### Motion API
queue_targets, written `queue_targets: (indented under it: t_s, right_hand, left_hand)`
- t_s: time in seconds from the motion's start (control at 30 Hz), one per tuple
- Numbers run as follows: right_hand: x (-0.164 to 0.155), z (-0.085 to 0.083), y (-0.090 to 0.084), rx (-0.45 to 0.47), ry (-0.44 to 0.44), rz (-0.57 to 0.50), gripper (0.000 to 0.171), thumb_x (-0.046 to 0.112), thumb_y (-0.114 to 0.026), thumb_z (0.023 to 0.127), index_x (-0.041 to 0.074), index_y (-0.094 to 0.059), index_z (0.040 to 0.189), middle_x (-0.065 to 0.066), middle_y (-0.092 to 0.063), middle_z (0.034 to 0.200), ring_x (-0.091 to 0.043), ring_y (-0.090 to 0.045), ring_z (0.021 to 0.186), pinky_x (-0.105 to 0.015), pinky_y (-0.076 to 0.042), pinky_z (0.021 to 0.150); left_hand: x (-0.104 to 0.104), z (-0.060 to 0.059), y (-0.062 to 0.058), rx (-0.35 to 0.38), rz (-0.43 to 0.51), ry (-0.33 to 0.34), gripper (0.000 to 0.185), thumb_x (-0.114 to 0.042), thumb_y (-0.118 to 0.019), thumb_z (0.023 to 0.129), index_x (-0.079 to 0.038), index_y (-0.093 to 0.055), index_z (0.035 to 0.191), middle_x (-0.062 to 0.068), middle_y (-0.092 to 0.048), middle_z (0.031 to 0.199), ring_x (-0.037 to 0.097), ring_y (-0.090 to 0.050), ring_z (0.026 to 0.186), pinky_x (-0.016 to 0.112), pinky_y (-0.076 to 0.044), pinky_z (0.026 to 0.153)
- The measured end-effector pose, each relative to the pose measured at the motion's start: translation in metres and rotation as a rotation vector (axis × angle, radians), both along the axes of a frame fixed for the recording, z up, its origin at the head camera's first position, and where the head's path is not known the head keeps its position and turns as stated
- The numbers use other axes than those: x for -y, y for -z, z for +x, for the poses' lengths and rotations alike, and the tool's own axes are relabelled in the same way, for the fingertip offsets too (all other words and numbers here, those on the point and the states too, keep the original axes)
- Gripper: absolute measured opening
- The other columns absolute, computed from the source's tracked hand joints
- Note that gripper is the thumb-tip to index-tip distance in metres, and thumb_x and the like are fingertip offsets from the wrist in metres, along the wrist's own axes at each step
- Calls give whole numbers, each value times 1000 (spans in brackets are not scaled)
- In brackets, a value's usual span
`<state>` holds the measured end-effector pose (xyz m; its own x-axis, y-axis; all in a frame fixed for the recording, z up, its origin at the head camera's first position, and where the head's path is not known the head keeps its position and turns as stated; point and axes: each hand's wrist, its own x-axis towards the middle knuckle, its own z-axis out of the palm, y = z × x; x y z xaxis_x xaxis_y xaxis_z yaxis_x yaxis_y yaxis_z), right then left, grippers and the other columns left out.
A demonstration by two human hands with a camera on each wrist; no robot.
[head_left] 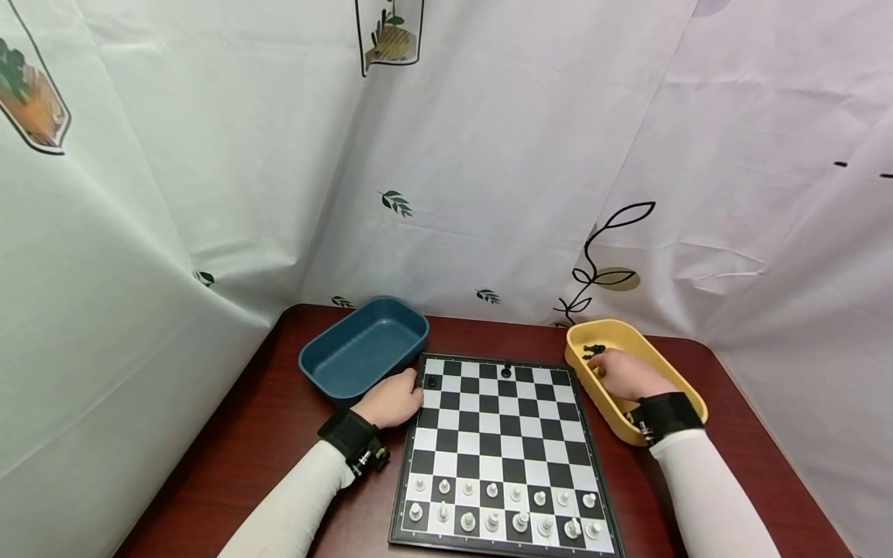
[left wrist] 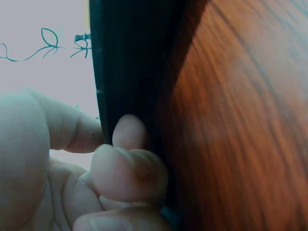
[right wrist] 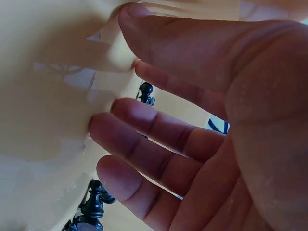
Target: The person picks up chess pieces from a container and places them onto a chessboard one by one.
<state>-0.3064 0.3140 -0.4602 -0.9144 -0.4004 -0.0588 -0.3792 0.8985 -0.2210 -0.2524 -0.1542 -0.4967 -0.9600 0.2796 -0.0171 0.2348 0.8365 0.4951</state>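
A black-and-white chessboard [head_left: 488, 442] lies in the middle of the table. My left hand [head_left: 392, 399] holds its far left edge; in the left wrist view, curled fingers [left wrist: 130, 173] lie against the board's dark side. A black piece [head_left: 432, 382] stands near that corner, and another black piece [head_left: 506, 371] is on the far row. My right hand [head_left: 631, 374] is inside the yellow tray [head_left: 687, 387], fingers loosely bent with their tips at its floor and nothing visible between them. Beside these fingers are a black pawn [right wrist: 92, 204] and another black piece [right wrist: 146, 91].
Two rows of white chess pieces [head_left: 493, 521] stand along the board's near side. At the back left, a blue tray [head_left: 363, 341] sits against the board's corner. A white printed curtain [head_left: 446, 170] hangs behind the reddish-brown table [head_left: 370, 504].
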Motion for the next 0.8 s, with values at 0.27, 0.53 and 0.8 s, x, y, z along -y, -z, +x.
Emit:
queue_targets:
  t_s: [0.27, 0.53, 0.8]
  right_hand:
    - [4, 1, 0, 7, -8, -14, 11, 7, -74, 93, 12, -80, 102, -3, -72, 92, -22, -61, 83, -44, -51, 81]
    - [5, 0, -1, -8, -24, 19, 15, 3, -71, 94, 8, -78, 106, -7, -74, 98, -24, -65, 87, -48, -55, 84]
    - [4, -6, -7, 11, -44, 10, 17, 0, -68, 93, 4, -79, 106, -4, -70, 91, -22, -59, 82, -41, -50, 79]
  left_hand:
    - [0, 0, 2, 2, -3, -10, 42, -21, -54, 110, 8, -63, 139, 19, -73, 126, 24, -71, 102, 48, -57, 95]
    - [0, 3, -2, 6, 1, -8, 42, -19, -54, 110, 9, -62, 140, 20, -73, 127, 25, -71, 102, 48, -57, 95]
    - [-1, 4, -3, 6, 0, -9, 40, -18, -55, 109, 9, -63, 138, 20, -73, 126, 25, -71, 102, 49, -57, 95]
